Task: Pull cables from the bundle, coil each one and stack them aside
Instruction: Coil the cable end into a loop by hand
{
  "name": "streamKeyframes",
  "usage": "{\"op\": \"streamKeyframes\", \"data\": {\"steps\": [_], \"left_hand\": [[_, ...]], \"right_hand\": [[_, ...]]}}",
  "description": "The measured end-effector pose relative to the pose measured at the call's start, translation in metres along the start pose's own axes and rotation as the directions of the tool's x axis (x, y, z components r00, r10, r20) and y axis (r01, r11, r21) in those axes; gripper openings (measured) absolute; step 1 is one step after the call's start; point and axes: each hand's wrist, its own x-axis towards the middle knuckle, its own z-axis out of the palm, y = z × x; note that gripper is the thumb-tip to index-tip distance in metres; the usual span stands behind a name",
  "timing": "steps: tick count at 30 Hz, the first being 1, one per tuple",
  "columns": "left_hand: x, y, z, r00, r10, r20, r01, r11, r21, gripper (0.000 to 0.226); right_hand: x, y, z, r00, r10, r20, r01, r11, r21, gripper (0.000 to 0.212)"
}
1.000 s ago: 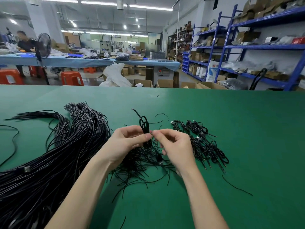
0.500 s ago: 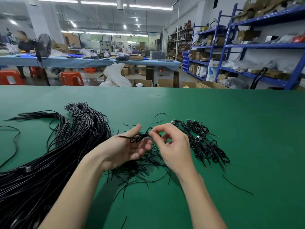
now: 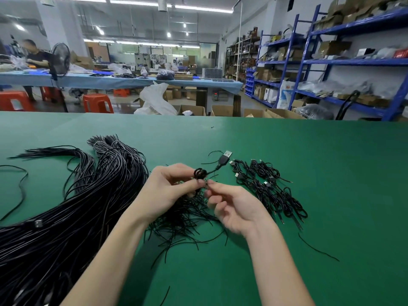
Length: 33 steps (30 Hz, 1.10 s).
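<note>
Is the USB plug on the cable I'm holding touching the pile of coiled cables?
Apart. In the head view, green table shows between the USB plug and the pile of coiled cables.

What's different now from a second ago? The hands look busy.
The coiled cable went from an upright loop to a tight little coil, and its USB plug now pokes up to the right. The left hand holds it; the right hand pinches near it. The bundle and finished stack stayed put.

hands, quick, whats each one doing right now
Left hand: holds the small coiled cable, its USB plug sticking out.
Right hand: pinches a thin black strand at the coil; other fingers curled.
</note>
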Motion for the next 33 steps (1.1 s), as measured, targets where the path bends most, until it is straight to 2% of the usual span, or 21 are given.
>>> {"op": "streamKeyframes", "data": {"steps": [2, 3, 4, 6, 8, 10, 14, 16, 19, 21, 22, 23, 25, 26, 27, 28, 29, 30, 31, 32, 33], "left_hand": [[0.001, -0.001, 0.003, 0.997, 0.076, -0.014, -0.075, 0.994, 0.078, 0.015], [0.001, -0.001, 0.003, 0.998, 0.066, -0.025, -0.063, 0.994, 0.089, 0.014], [0.001, -0.002, 0.003, 0.999, 0.028, -0.041, -0.025, 0.997, 0.071, 0.014], [0.002, -0.004, 0.002, 0.994, -0.074, -0.08, 0.072, 0.997, -0.023, 0.019], [0.003, -0.005, 0.002, 0.979, -0.167, -0.118, 0.147, 0.976, -0.159, 0.028], [0.006, -0.005, 0.001, 0.965, -0.234, -0.115, 0.197, 0.943, -0.268, 0.032], [0.008, -0.004, 0.003, 0.956, -0.29, -0.047, 0.255, 0.898, -0.359, 0.042], [0.008, -0.005, 0.003, 0.953, -0.302, -0.014, 0.275, 0.886, -0.373, 0.042], [0.008, -0.006, 0.001, 0.95, -0.311, 0.021, 0.297, 0.882, -0.366, 0.04], [0.008, -0.006, 0.001, 0.954, -0.299, 0.013, 0.285, 0.894, -0.344, 0.04], [0.008, -0.005, 0.001, 0.961, -0.278, -0.005, 0.261, 0.908, -0.328, 0.039], [0.007, -0.005, 0.001, 0.97, -0.24, -0.034, 0.219, 0.928, -0.301, 0.037], [0.007, -0.003, 0.001, 0.987, -0.119, -0.105, 0.097, 0.976, -0.197, 0.03], [0.006, -0.003, 0.001, 0.99, -0.049, -0.131, 0.033, 0.992, -0.12, 0.026], [0.005, -0.003, 0.001, 0.99, 0.01, -0.143, -0.017, 0.999, -0.047, 0.025], [0.005, -0.003, 0.001, 0.988, 0.038, -0.147, -0.039, 0.999, -0.005, 0.025], [0.005, -0.003, 0.0, 0.989, 0.029, -0.145, -0.029, 1.0, -0.002, 0.025], [0.004, -0.003, -0.001, 0.991, -0.007, -0.134, 0.003, 1.0, -0.025, 0.026], [0.004, -0.003, -0.002, 0.992, -0.052, -0.118, 0.047, 0.998, -0.051, 0.026], [0.005, -0.003, -0.002, 0.989, -0.102, -0.104, 0.095, 0.993, -0.073, 0.027], [0.005, -0.004, -0.003, 0.983, -0.154, -0.1, 0.145, 0.986, -0.088, 0.029]], "right_hand": [[-0.001, 0.002, 0.0, 0.995, 0.087, 0.051, -0.095, 0.976, 0.194, 0.016], [-0.001, 0.004, 0.001, 0.993, 0.095, 0.07, -0.109, 0.968, 0.225, 0.012], [-0.002, 0.006, 0.002, 0.995, 0.074, 0.064, -0.085, 0.979, 0.188, 0.008], [-0.003, 0.006, 0.004, 0.994, -0.101, -0.034, 0.097, 0.991, -0.095, 0.007], [-0.003, 0.002, 0.003, 0.9, -0.424, -0.103, 0.337, 0.825, -0.453, 0.007], [-0.004, -0.002, -0.001, 0.753, -0.658, -0.006, 0.494, 0.571, -0.656, 0.009], [-0.005, 0.0, -0.003, 0.512, -0.808, 0.291, 0.594, 0.088, -0.8, 0.013], [-0.004, 0.0, -0.002, 0.457, -0.818, 0.35, 0.58, -0.025, -0.814, 0.009], [-0.004, -0.002, -0.002, 0.422, -0.831, 0.362, 0.571, -0.066, -0.818, 0.003], [-0.004, -0.002, -0.002, 0.433, -0.839, 0.331, 0.562, -0.036, -0.827, 0.005], [-0.004, -0.002, 0.0, 0.471, -0.834, 0.288, 0.555, 0.026, -0.831, 0.007], [-0.003, -0.001, 0.002, 0.545, -0.809, 0.22, 0.553, 0.149, -0.82, 0.01], [-0.004, -0.003, 0.009, 0.778, -0.628, 0.021, 0.487, 0.581, -0.652, 0.015], [-0.005, -0.003, 0.012, 0.899, -0.434, -0.06, 0.362, 0.813, -0.456, 0.017], [-0.006, -0.002, 0.014, 0.975, -0.211, -0.073, 0.191, 0.958, -0.213, 0.017], [-0.007, 0.0, 0.016, 0.999, -0.046, -0.027, 0.046, 0.999, 0.014, 0.013], [-0.007, 0.002, 0.016, 0.999, 0.031, 0.029, -0.035, 0.986, 0.162, 0.01], [-0.007, 0.005, 0.016, 0.997, 0.039, 0.062, -0.051, 0.977, 0.208, 0.009], [-0.006, 0.006, 0.015, 0.998, 0.003, 0.059, -0.012, 0.988, 0.155, 0.01], [-0.006, 0.005, 0.013, 0.996, -0.089, 0.021, 0.089, 0.996, -0.003, 0.01], [-0.005, 0.003, 0.012, 0.971, -0.239, -0.025, 0.226, 0.944, -0.24, 0.009]]}}
